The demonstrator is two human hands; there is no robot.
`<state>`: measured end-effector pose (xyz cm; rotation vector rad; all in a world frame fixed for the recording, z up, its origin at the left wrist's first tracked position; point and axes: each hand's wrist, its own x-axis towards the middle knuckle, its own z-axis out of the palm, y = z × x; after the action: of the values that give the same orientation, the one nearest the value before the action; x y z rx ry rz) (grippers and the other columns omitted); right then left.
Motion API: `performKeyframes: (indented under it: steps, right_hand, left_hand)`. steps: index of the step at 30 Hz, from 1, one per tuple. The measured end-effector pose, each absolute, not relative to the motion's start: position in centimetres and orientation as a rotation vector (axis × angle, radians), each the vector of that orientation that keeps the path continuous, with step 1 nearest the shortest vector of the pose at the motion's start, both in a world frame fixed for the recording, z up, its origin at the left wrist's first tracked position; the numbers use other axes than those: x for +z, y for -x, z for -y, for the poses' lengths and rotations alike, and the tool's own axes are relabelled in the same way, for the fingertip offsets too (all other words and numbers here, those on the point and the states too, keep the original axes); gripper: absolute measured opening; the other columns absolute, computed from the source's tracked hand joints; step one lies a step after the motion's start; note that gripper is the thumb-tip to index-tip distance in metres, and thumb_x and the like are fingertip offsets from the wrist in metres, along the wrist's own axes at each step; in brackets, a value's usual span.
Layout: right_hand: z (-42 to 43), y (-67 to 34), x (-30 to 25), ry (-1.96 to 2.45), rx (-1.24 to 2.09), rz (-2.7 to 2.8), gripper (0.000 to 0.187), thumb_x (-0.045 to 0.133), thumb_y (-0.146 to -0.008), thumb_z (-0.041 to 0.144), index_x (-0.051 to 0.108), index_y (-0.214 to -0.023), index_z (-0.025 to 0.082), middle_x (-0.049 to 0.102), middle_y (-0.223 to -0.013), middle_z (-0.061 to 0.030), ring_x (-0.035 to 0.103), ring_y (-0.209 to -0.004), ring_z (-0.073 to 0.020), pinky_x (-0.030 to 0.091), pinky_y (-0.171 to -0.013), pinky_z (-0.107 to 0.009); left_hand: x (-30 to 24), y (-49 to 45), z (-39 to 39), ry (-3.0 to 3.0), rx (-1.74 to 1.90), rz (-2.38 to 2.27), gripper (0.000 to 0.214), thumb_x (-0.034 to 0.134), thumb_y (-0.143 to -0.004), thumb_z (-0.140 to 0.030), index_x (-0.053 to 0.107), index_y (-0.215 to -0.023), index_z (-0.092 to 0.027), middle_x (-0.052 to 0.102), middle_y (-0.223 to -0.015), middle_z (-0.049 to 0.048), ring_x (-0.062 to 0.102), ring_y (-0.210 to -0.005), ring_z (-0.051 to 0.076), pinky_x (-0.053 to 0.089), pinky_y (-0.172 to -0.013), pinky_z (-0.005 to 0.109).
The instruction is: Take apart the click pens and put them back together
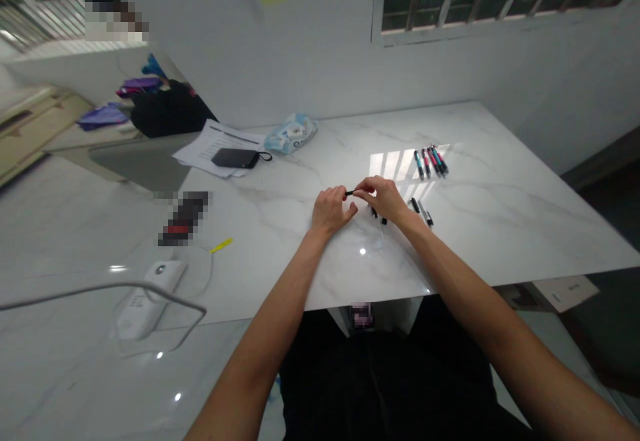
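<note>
A short, thin black pen part (pixel 349 193) spans the gap between my two hands above the marble-patterned table. My left hand (pixel 330 211) has its curled fingers on one end, with the thumb held away. The thumb and fingertips of my right hand (pixel 385 197) pinch the other end. Small dark pen parts (pixel 384 221) lie under my right hand, partly hidden by it. Just right of that hand are a black pen piece (pixel 415 205) and a silver-and-black pen piece (pixel 426 213). Farther back, several coloured pens (pixel 434 161) lie side by side.
A wipes pack (pixel 291 133), papers (pixel 200 151) and a black phone-like device (pixel 236 158) with a strap sit at the back left. A white power strip (pixel 150 299), a grey cable (pixel 150 286) and a yellow strip (pixel 221 245) are at the left. The table's front edge (pixel 320 306) runs below my forearms.
</note>
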<state>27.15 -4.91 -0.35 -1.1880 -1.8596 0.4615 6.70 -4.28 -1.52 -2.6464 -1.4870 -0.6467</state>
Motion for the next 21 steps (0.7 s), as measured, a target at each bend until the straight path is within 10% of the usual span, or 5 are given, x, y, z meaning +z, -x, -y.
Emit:
performKeyframes:
  steps: [5,21]
  right_hand:
    - [4.93,-26.60,-0.36,1.324,0.419,1.889,0.046,0.063,-0.107,0.056,0.074,-0.079,0.022,0.073,-0.078,-0.0061,0.062,-0.074,-0.0197,0.046,-0.076,-0.034]
    - [5.39,-27.00,0.03,1.214,0.401,1.871,0.047,0.063,-0.106,0.063,0.073,-0.082,0.023,0.073,-0.079,-0.0064,0.062,-0.079,-0.0226,0.048,-0.078,-0.038]
  left_hand:
    - [-1.41,-6.85,4.52,2.604,-0.598,1.490,0.008,0.062,-0.097,-0.028,0.061,-0.102,-0.021,0.073,-0.100,0.0103,0.066,-0.101,0.032,0.044,-0.092,0.046]
    - [-1.01,-7.31,4.90,2.599,-0.610,1.554,0.008,0.058,-0.098,-0.026,0.061,-0.104,-0.022,0.073,-0.106,0.0137,0.064,-0.107,0.036,0.042,-0.097,0.050]
